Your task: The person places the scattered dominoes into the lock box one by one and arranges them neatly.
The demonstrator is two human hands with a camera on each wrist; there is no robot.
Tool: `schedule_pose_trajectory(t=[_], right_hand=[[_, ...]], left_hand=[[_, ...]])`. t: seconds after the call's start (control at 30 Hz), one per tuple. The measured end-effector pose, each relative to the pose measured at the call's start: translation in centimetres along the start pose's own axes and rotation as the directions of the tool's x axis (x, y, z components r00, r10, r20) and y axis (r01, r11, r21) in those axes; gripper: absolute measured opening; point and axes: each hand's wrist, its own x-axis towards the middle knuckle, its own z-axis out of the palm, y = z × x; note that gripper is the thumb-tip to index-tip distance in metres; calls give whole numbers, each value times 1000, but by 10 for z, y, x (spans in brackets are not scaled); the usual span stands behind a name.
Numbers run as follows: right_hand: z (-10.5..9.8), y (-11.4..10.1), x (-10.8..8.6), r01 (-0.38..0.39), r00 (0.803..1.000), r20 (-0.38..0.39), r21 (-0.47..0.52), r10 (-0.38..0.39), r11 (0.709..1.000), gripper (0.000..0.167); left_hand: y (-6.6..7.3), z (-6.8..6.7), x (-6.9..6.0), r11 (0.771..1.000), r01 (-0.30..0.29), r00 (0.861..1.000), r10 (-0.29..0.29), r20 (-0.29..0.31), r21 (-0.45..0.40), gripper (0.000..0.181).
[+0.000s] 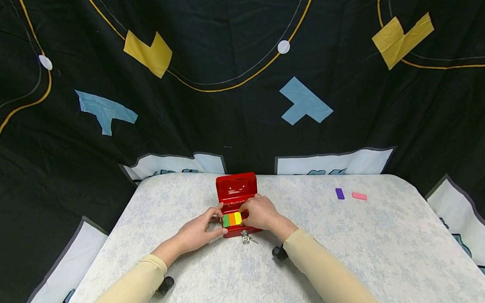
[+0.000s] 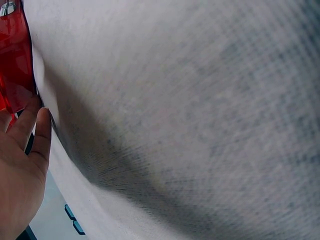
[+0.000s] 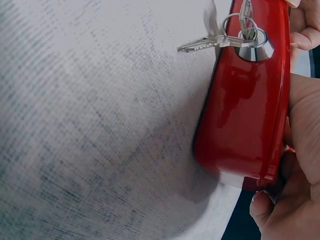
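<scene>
A red metal cash box (image 1: 242, 231) stands on the table with its lid raised. Side by side in its left part lie a green block (image 1: 225, 221), an orange block (image 1: 231, 219) and a yellow block (image 1: 237, 218). My left hand (image 1: 197, 232) touches the box's left end, thumb by the front corner, fingers fairly straight in the left wrist view. Reaching in from the right, my right hand (image 1: 262, 213) has thumb and forefinger curled at the yellow block's ends, apparently pinching it. The right hand covers the right part of the interior. Keys (image 3: 215, 44) hang from the front lock (image 3: 255, 47).
A purple block (image 1: 339, 194) and a pink block (image 1: 359, 196) lie apart on the table's far right side. Pale patterned cloth covers the table (image 1: 215, 279). Behind the far edge hangs a dark printed curtain (image 1: 233, 129).
</scene>
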Motion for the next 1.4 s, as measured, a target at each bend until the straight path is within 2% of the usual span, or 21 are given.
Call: schedule_pose_trajectory(t=[1.03, 1.4], right_hand=[[-5, 1, 1, 18, 1000, -2, 92, -18, 996, 38], [-12, 3, -4, 30, 998, -53, 132, -23, 991, 38]], left_hand=[[-2, 0, 2, 1000, 6, 1000, -6, 12, 5, 41], [-2, 0, 0, 1000, -17, 1000, 16, 11, 4, 41]])
